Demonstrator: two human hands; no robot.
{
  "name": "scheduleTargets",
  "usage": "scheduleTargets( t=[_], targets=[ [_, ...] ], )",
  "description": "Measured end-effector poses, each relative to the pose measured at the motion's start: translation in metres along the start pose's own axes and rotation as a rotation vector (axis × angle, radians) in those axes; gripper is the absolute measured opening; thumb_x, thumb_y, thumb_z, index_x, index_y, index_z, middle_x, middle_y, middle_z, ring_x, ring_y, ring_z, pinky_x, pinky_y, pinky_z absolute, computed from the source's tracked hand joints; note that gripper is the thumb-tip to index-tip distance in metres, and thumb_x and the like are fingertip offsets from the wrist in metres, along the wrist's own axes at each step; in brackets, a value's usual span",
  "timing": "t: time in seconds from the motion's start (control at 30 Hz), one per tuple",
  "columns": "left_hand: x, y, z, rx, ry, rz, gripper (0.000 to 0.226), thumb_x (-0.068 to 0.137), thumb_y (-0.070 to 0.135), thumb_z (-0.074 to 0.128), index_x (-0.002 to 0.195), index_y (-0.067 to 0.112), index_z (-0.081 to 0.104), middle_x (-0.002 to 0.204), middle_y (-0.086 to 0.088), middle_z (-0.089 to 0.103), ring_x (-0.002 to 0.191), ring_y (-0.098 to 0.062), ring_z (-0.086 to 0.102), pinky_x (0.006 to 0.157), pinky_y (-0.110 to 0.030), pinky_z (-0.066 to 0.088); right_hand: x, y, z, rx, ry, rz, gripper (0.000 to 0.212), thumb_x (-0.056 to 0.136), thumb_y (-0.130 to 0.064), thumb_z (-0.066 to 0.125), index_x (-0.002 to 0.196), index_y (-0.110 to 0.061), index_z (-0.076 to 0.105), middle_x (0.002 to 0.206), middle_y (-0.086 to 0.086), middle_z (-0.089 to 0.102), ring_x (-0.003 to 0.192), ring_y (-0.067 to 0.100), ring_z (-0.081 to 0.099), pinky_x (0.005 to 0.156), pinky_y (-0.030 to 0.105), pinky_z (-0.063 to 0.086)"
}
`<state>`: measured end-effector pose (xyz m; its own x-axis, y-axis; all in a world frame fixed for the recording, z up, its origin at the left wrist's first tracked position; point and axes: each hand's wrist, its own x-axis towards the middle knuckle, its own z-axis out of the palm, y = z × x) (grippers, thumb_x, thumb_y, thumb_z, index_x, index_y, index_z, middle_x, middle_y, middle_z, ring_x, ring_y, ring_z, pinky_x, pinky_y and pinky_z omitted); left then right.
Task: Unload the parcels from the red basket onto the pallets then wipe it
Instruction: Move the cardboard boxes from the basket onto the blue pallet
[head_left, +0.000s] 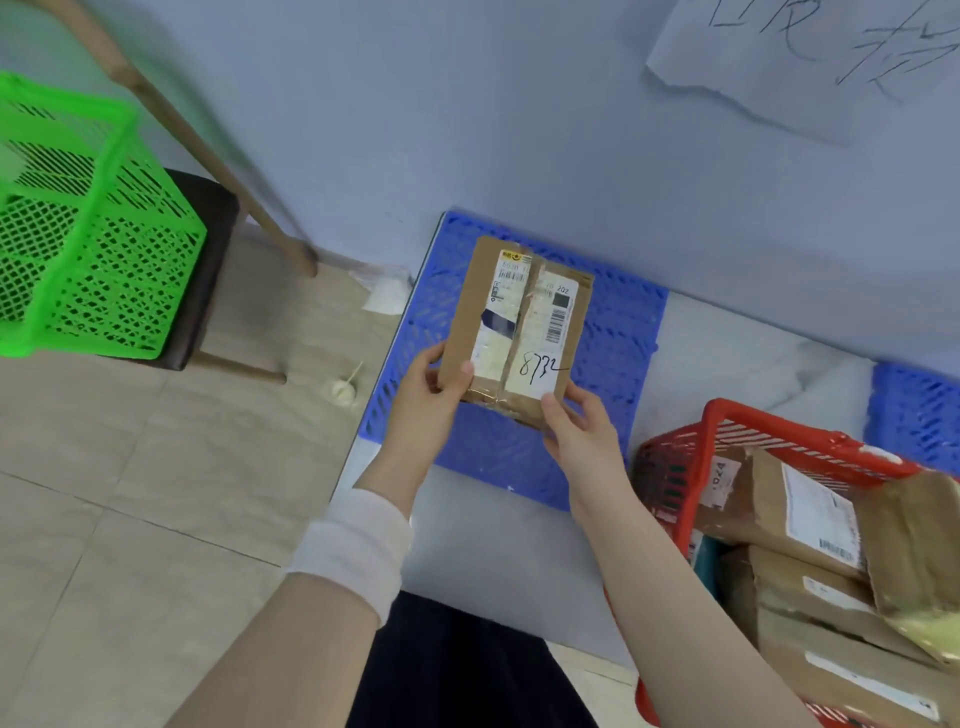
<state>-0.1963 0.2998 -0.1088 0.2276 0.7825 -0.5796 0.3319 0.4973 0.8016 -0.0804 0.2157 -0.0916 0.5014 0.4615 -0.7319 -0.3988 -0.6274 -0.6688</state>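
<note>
- Parcel (519, 325) is the star here: a flat brown cardboard box held over the blue pallet (618, 332), with a taped-over shipping label on top and "8732" scribbled in black marker at its near end.
- Left hand (434, 395) has the near-left corner, thumb on the top face and the other fingers wrapped under the edge, so it's closed around the box.
- Right hand (582, 431) pinches the near-right corner the same way, thumb pressed on the white label, fingers tucked beneath.
- Can't really tell if the far end of the box is touching the pallet or just hanging above it.
- That pallet is a plastic grid lying on a pale grey mat (493, 545), pushed up against the blue-grey wall (467, 130).
- Second blue pallet (914, 410) peeks in at the right edge, well apart from the first one.
- Red basket (675, 467) sits near right on the mat, loaded with more parcels (810, 561), brown boxes with white labels stacked every which way.
- Far left there's a green basket (88, 244) sitting on a dark stool (208, 270) with wooden legs.
- White wristband (353, 545) sits on the left forearm, and there's dark clothing at the bottom middle.
- Torn white paper sheet (810, 57) with handwriting is stuck on the wall top right, too blurry to read.
- Couple of small whitish scraps (343, 392) lie on the beige tile floor just left of the pallet.
</note>
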Motion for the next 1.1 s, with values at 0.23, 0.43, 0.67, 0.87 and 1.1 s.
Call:
scheduleTargets(
  t=[0.23, 0.43, 0.67, 0.87, 1.1],
  targets=[
    [0.103, -0.031, -0.001, 0.047, 0.030, -0.058, 0.038, 0.093, 0.025, 0.052, 0.129, 0.015, 0.045, 0.118, -0.007, 0.059, 0.093, -0.012, 0.054, 0.088, -0.032, 0.044, 0.100, 0.004, 0.048, -0.013, -0.042, 0.062, 0.019, 0.094, -0.015, 0.049, 0.108, -0.027, 0.050, 0.105, -0.009, 0.061, 0.103, 0.008, 0.057, 0.093, 0.024, 0.042],
    [0.199, -0.049, 0.004, 0.104, 0.083, -0.011, 0.040, 0.094, 0.020, 0.049, 0.131, 0.008, 0.042, 0.123, -0.008, 0.056, 0.100, -0.011, 0.053, 0.088, -0.023, 0.039, 0.192, -0.001, 0.089, -0.009, -0.022, 0.059, 0.018, 0.094, -0.015, 0.049, 0.110, -0.023, 0.047, 0.108, -0.006, 0.057, 0.107, 0.014, 0.056, 0.095, 0.028, 0.043],
    [0.255, -0.053, 0.008, 0.068, 0.122, 0.100, 0.038, 0.094, 0.024, 0.050, 0.130, 0.014, 0.044, 0.119, -0.002, 0.057, 0.110, -0.014, 0.054, 0.100, -0.032, 0.042, 0.240, -0.005, 0.111, -0.038, 0.027, -0.025, 0.023, 0.094, -0.020, 0.050, 0.117, -0.021, 0.047, 0.104, -0.011, 0.056, 0.099, 0.006, 0.055, 0.083, 0.018, 0.045],
    [0.264, -0.045, 0.011, 0.065, 0.103, 0.092, 0.037, 0.094, 0.019, 0.049, 0.130, 0.017, 0.043, 0.113, -0.003, 0.058, 0.097, -0.012, 0.056, 0.089, -0.026, 0.045, 0.247, -0.011, 0.115, -0.088, 0.042, -0.020, 0.033, 0.094, -0.022, 0.049, 0.127, -0.023, 0.044, 0.103, -0.013, 0.053, 0.074, -0.008, 0.048, 0.055, 0.012, 0.036],
    [0.235, -0.017, 0.012, 0.393, 0.238, 0.024, 0.055, 0.093, 0.028, 0.052, 0.140, 0.008, 0.031, 0.141, -0.006, 0.042, 0.128, -0.019, 0.041, 0.099, -0.022, 0.030, 0.205, -0.028, 0.095, -0.283, -0.026, -0.032, 0.053, 0.095, -0.032, 0.047, 0.143, -0.018, 0.032, 0.136, -0.006, 0.044, 0.125, 0.010, 0.042, 0.088, 0.018, 0.031]
  ],
)
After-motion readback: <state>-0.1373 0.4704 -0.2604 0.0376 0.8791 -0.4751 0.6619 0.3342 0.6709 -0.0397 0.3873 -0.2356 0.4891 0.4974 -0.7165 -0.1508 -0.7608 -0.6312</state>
